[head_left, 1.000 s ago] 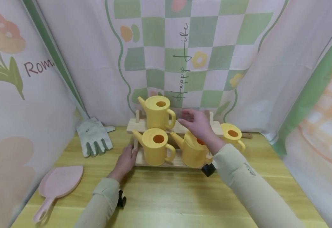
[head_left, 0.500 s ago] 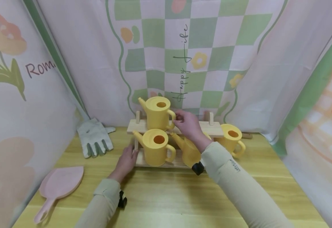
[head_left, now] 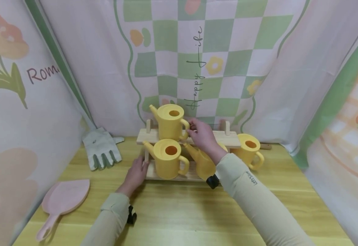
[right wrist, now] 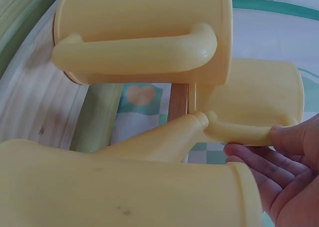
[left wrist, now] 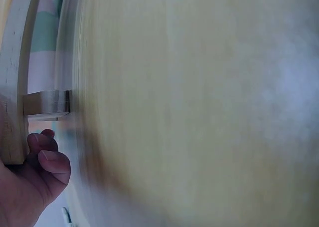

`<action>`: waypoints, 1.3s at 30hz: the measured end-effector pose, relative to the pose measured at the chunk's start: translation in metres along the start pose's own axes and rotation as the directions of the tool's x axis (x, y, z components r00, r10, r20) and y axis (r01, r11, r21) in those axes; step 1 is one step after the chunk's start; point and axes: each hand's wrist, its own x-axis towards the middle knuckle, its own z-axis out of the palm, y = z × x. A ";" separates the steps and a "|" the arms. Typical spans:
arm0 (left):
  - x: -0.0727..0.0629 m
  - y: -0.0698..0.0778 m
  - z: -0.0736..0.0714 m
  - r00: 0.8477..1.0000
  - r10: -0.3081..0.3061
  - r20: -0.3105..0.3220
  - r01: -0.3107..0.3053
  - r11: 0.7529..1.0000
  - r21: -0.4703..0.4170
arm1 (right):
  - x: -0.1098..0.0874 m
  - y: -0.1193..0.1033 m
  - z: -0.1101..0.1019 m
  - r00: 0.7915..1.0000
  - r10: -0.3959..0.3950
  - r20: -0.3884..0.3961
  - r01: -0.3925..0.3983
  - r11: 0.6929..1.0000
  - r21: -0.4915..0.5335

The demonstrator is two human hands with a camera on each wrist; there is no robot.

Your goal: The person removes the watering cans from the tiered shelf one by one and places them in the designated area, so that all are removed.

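A watering can [head_left: 169, 126] stands atop the rack [head_left: 226, 138], long axis upright, spout [head_left: 153, 111] pointing left; the right hand [head_left: 201, 135] pinches its handle [right wrist: 239, 133], the left hand [head_left: 137, 172] apparently grips the rack's end

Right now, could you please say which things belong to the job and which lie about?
Likely the job:
upper yellow watering can, right hand on its handle
pale wooden rack, left hand gripping it
lower-left yellow can
lower-right yellow can
rightmost yellow can

Likely lying about:
pink plastic dustpan
pale fabric glove
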 end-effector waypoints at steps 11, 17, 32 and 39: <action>-0.001 0.001 0.000 1.000 0.001 -0.009 -0.001 1.000 -0.015 | -0.009 -0.001 -0.008 0.998 0.001 -0.057 -0.001 1.000 -0.001; -0.002 0.002 0.000 1.000 0.013 -0.009 -0.013 1.000 -0.005 | -0.015 -0.003 -0.025 0.993 -0.012 -0.121 0.017 0.999 0.041; -0.002 0.002 0.000 0.999 -0.027 0.016 0.027 1.000 -0.015 | -0.046 0.007 -0.080 0.980 0.013 -0.196 0.008 0.994 0.106; -0.001 0.003 -0.002 0.999 -0.029 0.020 0.029 0.999 -0.018 | -0.059 0.018 -0.102 0.968 0.005 -0.251 0.013 0.997 0.071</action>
